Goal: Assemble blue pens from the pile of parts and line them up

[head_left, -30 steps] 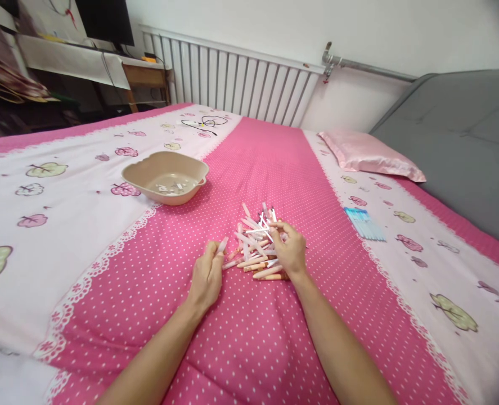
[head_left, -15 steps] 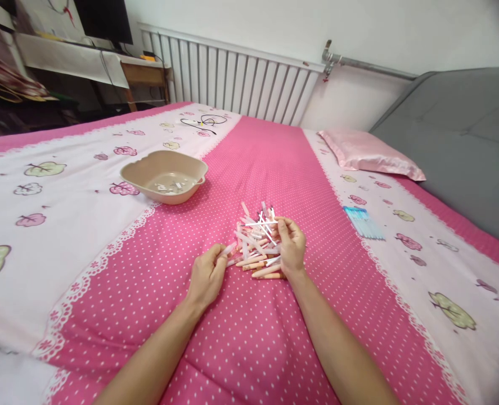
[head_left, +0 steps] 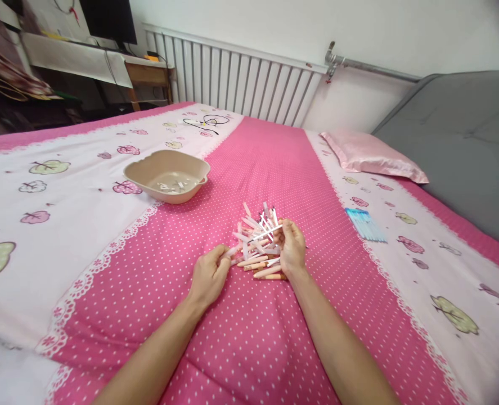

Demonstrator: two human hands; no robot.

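- Right hand (head_left: 292, 247), thumb and fingertips pinched together on one end of a thin white stick (head_left: 266, 232)!
- The stick juts out from that grip, slanting down leftward over the heap of pen parts (head_left: 255, 261), its far tip pointing at the other hand.
- Over to the left hand (head_left: 209, 275): thumb and forefinger close on a pale pink tube (head_left: 231, 252), which pokes out beyond the fingertips towards the stick.
- Tip and tube end sit near each other; whether they touch, I can't tell.
- The heap lies between the two hands on the dotted pink bedspread (head_left: 249, 343), right beside the right-hand fingers.
- Farther off to the left, a beige basin (head_left: 165, 162) holds small white bits.
- Out right, blue-topped pens (head_left: 366, 226) lie in a row, well apart from both hands.
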